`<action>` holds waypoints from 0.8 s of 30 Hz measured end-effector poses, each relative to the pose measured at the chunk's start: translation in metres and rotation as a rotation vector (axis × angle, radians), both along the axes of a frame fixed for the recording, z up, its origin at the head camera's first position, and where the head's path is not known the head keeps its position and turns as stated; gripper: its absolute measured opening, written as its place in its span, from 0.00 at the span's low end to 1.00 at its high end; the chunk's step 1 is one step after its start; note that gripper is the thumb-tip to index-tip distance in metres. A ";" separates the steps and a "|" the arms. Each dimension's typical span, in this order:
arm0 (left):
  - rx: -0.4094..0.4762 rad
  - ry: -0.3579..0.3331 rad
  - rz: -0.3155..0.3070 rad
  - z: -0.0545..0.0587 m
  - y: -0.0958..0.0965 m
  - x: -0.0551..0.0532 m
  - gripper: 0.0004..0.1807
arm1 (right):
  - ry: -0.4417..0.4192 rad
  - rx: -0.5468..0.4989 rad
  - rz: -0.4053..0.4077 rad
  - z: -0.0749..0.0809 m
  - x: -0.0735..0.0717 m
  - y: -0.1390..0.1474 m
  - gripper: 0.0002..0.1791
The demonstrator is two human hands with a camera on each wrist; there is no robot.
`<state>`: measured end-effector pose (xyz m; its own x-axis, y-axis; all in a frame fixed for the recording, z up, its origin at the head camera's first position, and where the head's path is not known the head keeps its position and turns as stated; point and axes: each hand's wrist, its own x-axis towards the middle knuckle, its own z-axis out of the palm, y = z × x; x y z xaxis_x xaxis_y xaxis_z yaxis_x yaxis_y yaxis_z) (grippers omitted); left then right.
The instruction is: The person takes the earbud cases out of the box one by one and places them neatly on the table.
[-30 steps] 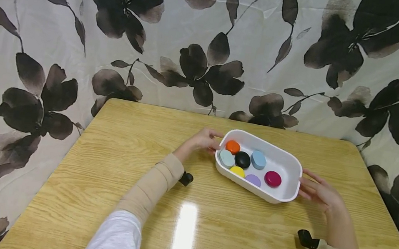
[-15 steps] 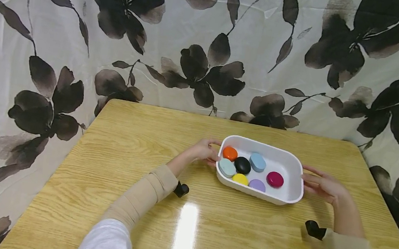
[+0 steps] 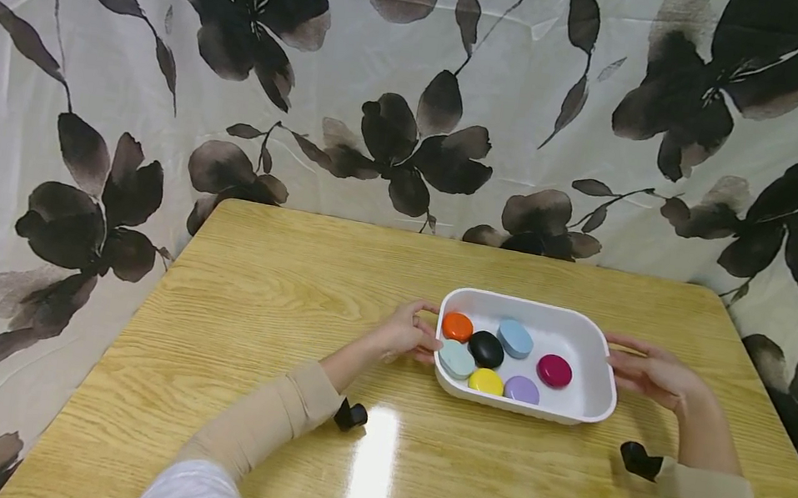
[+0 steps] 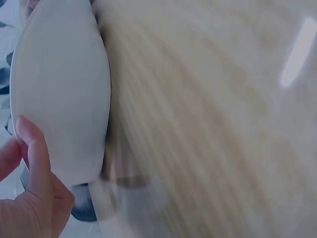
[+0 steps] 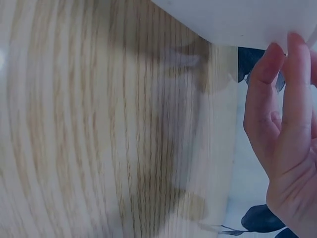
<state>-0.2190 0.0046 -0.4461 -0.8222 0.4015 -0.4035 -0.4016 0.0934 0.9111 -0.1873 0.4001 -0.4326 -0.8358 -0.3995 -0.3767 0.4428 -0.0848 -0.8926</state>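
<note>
A white oblong tray [image 3: 587, 383] with rounded corners is held between my two hands over the table. My left hand [image 3: 404, 336] grips its left end, thumb and fingertips at the wall and rim. At the right end, my right hand [image 3: 660, 380] holds the wall with its fingertips. Several smooth, glossy round pieces lie inside: an orange one [image 3: 458, 327], a black one [image 3: 487, 349], a light blue one [image 3: 515, 339], a pale grey-green one [image 3: 457, 360], a yellow one [image 3: 486, 382], a lilac one [image 3: 522, 390] and a crimson one [image 3: 554, 371]. The tray's underside is hidden.
The glossy wooden table [image 3: 251, 280] runs back to a floral curtain [image 3: 410, 49]. A bright light reflection [image 3: 370, 481] crosses its front. A small black camera [image 3: 350, 416] sits at the left wrist, another black camera [image 3: 639, 461] at the right.
Both hands have drawn the tray nearer to me and slightly right. Its slant has lessened, so it lies straighter across the table. The pieces keep the same layout inside.
</note>
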 end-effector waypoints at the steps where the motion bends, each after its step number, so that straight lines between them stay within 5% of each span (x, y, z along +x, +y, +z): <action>1: 0.007 0.006 0.005 0.000 0.000 0.003 0.34 | 0.007 0.017 0.004 0.000 0.000 0.000 0.21; 8: 0.065 0.014 0.024 -0.006 0.003 0.022 0.33 | 0.022 0.111 0.025 -0.003 0.007 0.006 0.20; 24: 0.120 -0.002 0.049 -0.006 0.012 0.058 0.32 | 0.077 0.078 0.154 -0.007 0.028 0.022 0.25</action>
